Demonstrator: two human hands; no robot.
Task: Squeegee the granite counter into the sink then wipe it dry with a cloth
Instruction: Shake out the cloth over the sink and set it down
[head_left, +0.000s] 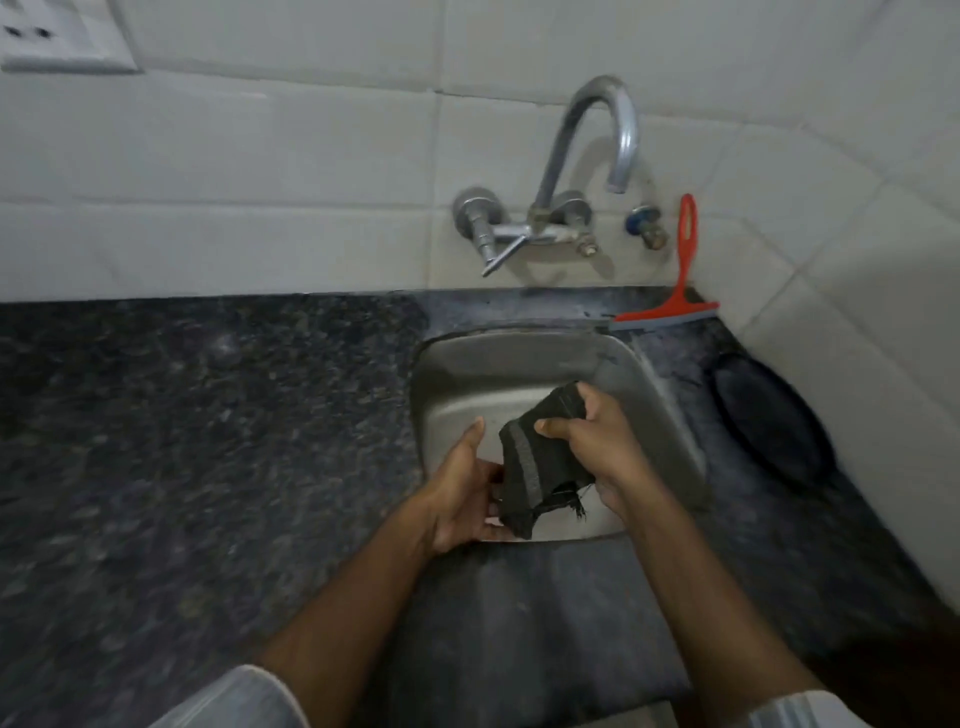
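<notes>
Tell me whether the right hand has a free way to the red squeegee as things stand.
Probably not at once: the right hand is gripping the dark cloth over the sink. The path itself looks clear to the red squeegee leaning on the wall behind the sink.

A curved metal tap (587, 171) is fixed on the white tiled wall (260, 156). A white socket plate (62, 36) is far left. A dark round object (774, 415) lies right.

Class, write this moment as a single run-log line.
stage: cloth handling | right hand: grips dark cloth over sink | left hand: holds cloth's lower end | red squeegee: propped against wall behind sink
</notes>
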